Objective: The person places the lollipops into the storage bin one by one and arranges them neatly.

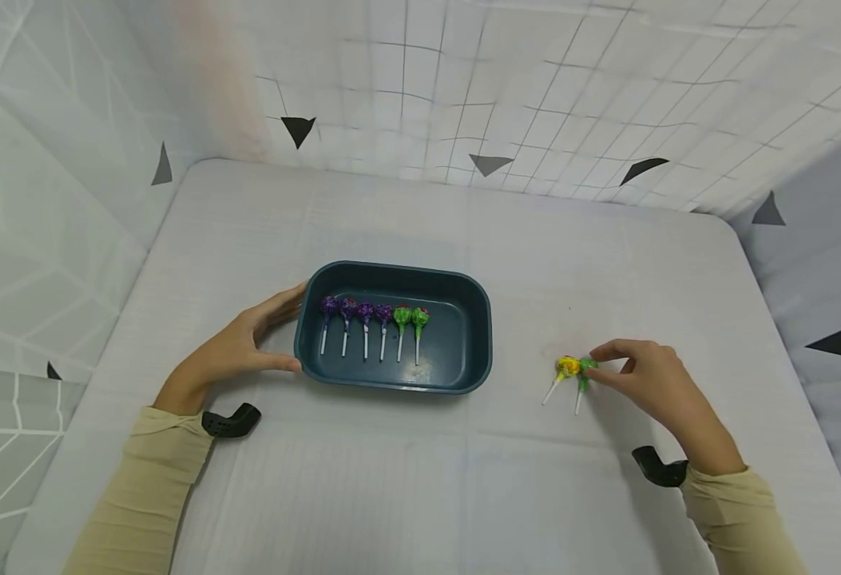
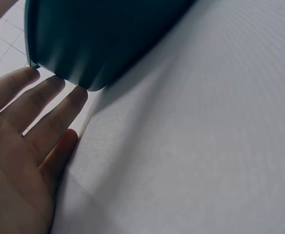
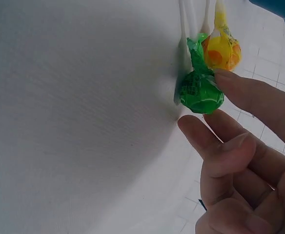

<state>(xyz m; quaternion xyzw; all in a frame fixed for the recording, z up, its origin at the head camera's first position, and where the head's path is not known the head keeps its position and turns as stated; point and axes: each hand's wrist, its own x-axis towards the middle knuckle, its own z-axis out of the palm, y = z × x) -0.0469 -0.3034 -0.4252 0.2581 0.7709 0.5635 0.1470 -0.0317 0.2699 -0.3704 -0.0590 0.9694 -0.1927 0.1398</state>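
Observation:
A dark teal rectangular tray (image 1: pixel 459 343) holds a row of lollipops: several purple lollipops (image 1: pixel 366 313) on the left, then two green lollipops (image 1: pixel 420 318). Their white sticks point toward the person. My left hand (image 1: pixel 236 343) touches the tray's left end with spread, fairly straight fingers (image 2: pixel 50 122). Right of the tray, my right hand (image 1: pixel 650 383) has thumb and fingertips at the head of a green lollipop (image 3: pixel 201 95), pinching it. Beside that lies a yellow lollipop (image 1: pixel 567 366), touching or nearly touching the green one.
A white cloth covers the table (image 1: pixel 406 479). Behind it hangs a white sheet (image 1: pixel 506 80) with grid lines and dark triangles. A black wrist mount (image 1: pixel 232 421) sits on the left sleeve and another mount (image 1: pixel 659 467) on the right.

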